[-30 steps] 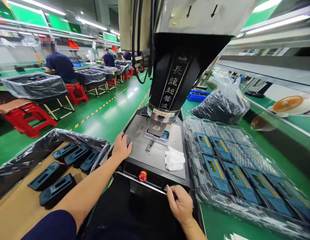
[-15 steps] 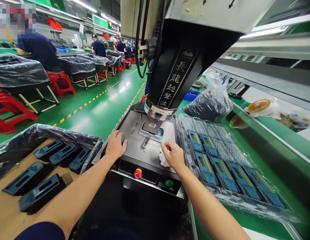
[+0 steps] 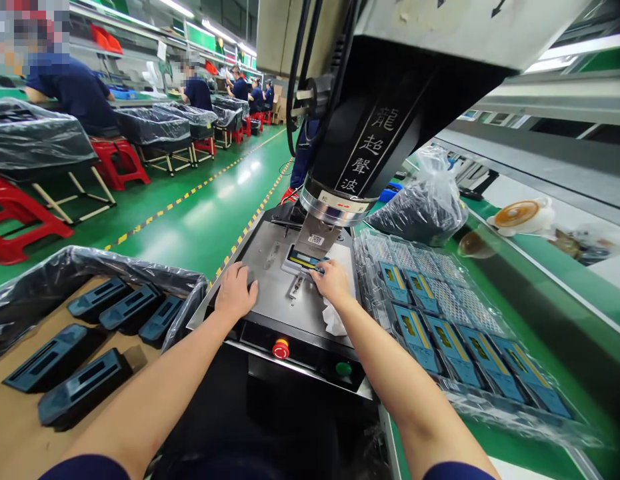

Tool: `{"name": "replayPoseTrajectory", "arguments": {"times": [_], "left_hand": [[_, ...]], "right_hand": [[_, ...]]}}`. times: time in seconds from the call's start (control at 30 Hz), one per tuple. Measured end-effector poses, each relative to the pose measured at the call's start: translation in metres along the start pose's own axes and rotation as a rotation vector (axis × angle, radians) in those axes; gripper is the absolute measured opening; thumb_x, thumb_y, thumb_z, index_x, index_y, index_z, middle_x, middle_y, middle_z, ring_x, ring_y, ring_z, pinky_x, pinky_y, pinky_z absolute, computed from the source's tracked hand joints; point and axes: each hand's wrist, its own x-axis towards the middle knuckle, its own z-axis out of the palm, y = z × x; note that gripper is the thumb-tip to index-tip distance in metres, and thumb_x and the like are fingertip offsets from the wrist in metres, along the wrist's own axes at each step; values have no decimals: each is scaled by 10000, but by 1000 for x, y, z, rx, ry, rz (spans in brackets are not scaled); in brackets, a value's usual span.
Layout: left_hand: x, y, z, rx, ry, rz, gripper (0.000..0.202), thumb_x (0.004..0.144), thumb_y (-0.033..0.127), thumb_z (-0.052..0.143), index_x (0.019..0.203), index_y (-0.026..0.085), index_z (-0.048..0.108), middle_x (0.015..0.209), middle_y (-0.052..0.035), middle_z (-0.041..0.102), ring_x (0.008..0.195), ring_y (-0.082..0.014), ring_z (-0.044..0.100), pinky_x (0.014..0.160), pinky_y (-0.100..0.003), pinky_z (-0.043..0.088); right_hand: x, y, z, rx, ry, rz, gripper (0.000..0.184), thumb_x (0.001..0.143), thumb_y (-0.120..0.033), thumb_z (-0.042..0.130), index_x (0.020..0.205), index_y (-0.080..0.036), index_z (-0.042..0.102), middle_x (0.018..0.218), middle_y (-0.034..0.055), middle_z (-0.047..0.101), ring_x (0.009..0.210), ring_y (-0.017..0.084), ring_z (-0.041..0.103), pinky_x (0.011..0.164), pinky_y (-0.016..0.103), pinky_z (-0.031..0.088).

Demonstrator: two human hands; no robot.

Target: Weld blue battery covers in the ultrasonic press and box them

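My left hand (image 3: 236, 291) lies on the left side of the metal machine bed (image 3: 265, 300), open, with its thumb apart from the fingers. My right hand (image 3: 331, 281) is closed, fingertips pinching the right end of a blue plastic cover (image 3: 303, 260) with a yellow strip. The cover sits at the fixture, just below the metal horn (image 3: 315, 237) of the ultrasonic welding machine (image 3: 360, 140), which partly hides it. Below my right wrist lies a crumpled white cloth or tissue (image 3: 333, 320).
At left, a plastic-lined bin (image 3: 185, 277) holds several blue-black housings (image 3: 85, 387). On the right, a clear tray (image 3: 450, 307) carries blue covers (image 3: 447, 347). A red stop button (image 3: 281, 349) and green button (image 3: 343, 369) are on the machine's front. Co-workers sit behind.
My right hand has moved forward and left from beside the white cloth to the blue cover, whose yellow strip now shows. My left hand stays on the bed. The camera view has shifted slightly.
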Motion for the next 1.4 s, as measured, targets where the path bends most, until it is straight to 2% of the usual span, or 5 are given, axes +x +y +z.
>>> {"name": "replayPoseTrajectory", "arguments": {"times": [0.3,0.6,0.9,1.17,1.4], "left_hand": [[1,0,0,4,-12,-3,389,828,332,523,1161,134,558,1277,-182,486,1200,-336,466,1012,-481,419],[1,0,0,21,-4,5,363,825,318,522,1137,137,569,1261,-175,497,1187,-323,477,1016,-463,416],[2,-4,0,32,1,65,374,834,362,487,1099,113,577,1225,-187,507,1192,-338,461,1013,-478,400],[3,-9,2,88,-3,105,465,849,435,431,1116,84,578,1228,-191,506,1193,-326,465,1015,-448,406],[4,-8,0,80,-34,90,497,856,473,408,1114,87,584,1215,-193,524,1195,-344,470,1012,-474,415]], "right_hand": [[9,-7,14,-54,-12,-74,258,903,-395,547,926,-228,743,1007,76,648,1002,230,529,867,332,340],[6,-9,22,-81,-7,-102,337,963,-356,443,874,-204,730,1042,65,662,930,196,567,809,311,340],[4,-14,19,-115,-52,-126,364,990,-340,397,958,-182,724,1002,70,666,942,167,583,804,276,346],[7,-16,6,-162,-92,-138,373,991,-346,381,975,-149,698,990,95,669,911,191,590,750,286,373],[-18,-27,-24,-167,-140,-357,340,989,-383,397,958,-163,654,1019,64,632,933,164,571,779,272,388]]}}
